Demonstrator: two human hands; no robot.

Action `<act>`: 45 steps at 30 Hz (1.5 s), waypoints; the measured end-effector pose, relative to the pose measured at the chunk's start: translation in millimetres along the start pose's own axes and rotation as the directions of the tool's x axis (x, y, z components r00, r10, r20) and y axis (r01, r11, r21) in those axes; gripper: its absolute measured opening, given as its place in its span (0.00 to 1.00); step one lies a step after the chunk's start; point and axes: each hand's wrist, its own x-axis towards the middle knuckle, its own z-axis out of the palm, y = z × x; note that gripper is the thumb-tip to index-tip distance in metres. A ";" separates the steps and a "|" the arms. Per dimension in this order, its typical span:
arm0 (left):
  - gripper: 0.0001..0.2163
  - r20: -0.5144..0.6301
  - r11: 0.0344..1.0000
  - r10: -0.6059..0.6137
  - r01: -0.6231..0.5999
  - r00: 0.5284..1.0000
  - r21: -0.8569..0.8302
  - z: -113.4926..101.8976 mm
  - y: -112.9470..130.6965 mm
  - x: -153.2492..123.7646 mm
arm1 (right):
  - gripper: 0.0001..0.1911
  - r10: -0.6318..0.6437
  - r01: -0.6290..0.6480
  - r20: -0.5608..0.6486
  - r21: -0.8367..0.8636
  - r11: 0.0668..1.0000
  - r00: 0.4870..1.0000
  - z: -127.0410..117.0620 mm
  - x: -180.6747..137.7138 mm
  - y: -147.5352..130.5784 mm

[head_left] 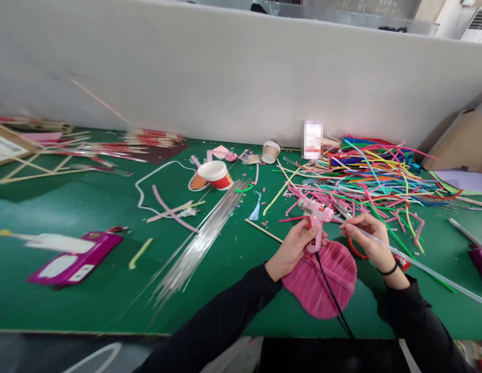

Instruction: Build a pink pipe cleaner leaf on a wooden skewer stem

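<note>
left hand (292, 248): gripped pink glue gun (321, 216)
right hand (368, 238): pinched clear glue stick (420, 264) at gun's rear
round pink pad (309, 290): lay on green table (233, 285)

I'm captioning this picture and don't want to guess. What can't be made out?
All in the head view:
Pink round piece: upper-left edge hidden by the left hand.
Clear stick: whether its tip sits inside the glue gun, too small to tell.
White panel: contents pixelated.
Wood-coloured frame: cut off by the left edge.
Purple packet: cut off by the right edge.
</note>
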 end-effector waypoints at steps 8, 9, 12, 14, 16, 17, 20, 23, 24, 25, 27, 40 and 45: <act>0.20 0.026 0.999 0.022 -0.023 0.999 0.037 -6.4 -7.0 -1.2 | 0.12 0.057 -0.058 0.021 0.040 0.998 0.998 -2.7 0.9 1.8; 0.20 0.033 0.999 0.020 -0.021 0.999 0.045 -7.1 -7.7 -1.7 | 0.12 0.063 -0.065 0.025 0.055 0.996 0.998 -3.8 1.0 3.2; 0.21 0.031 0.998 0.018 -0.020 0.999 0.058 -7.9 -8.3 -3.5 | 0.12 0.084 -0.087 0.032 0.101 0.991 0.996 -7.3 1.5 6.8; 0.21 0.019 0.997 0.022 -0.024 1.000 0.076 -7.4 -7.7 -4.6 | 0.12 0.102 -0.106 0.037 0.119 0.987 0.994 -9.1 1.8 7.8; 0.22 0.005 0.994 0.028 -0.028 1.000 0.102 -6.5 -6.7 -5.5 | 0.12 0.112 -0.116 0.036 0.132 0.984 0.993 -9.7 2.0 7.4; 0.22 0.000 0.993 0.030 -0.030 1.000 0.117 -5.9 -6.0 -5.9 | 0.12 0.115 -0.119 0.033 0.137 0.983 0.993 -9.3 2.1 6.9; 0.22 0.016 0.988 0.043 -0.045 0.999 0.149 -3.9 -3.5 -6.9 | 0.12 0.137 -0.138 0.018 0.161 0.977 0.990 -5.6 1.7 5.7; 0.21 0.045 0.985 0.056 -0.063 0.997 0.164 -1.8 -0.6 -7.9 | 0.13 0.179 -0.173 -0.007 0.227 0.958 0.984 0.1 1.0 7.7; 0.21 0.047 0.984 0.058 -0.065 0.997 0.168 -1.2 0.2 -8.2 | 0.14 0.197 -0.188 -0.011 0.254 0.949 0.980 1.6 0.9 9.3; 0.21 0.045 0.983 0.060 -0.067 0.997 0.174 -0.7 0.9 -8.5 | 0.13 0.217 -0.205 -0.010 0.280 0.938 0.976 2.5 0.9 11.3; 0.21 0.039 0.980 0.067 -0.073 0.997 0.187 -0.1 1.6 -8.8 | 0.13 0.261 -0.251 0.014 0.324 0.912 0.965 2.4 1.4 15.8; 0.23 0.063 0.933 0.031 -0.052 0.998 0.356 -1.0 -9.3 -7.6 | 0.22 0.187 -0.227 0.136 0.413 0.882 0.973 17.4 -4.4 26.1; 0.23 0.084 0.969 0.011 -0.031 0.996 0.246 1.1 -8.0 -8.5 | 0.31 0.136 -0.208 0.200 0.405 0.890 0.970 17.0 -5.5 27.2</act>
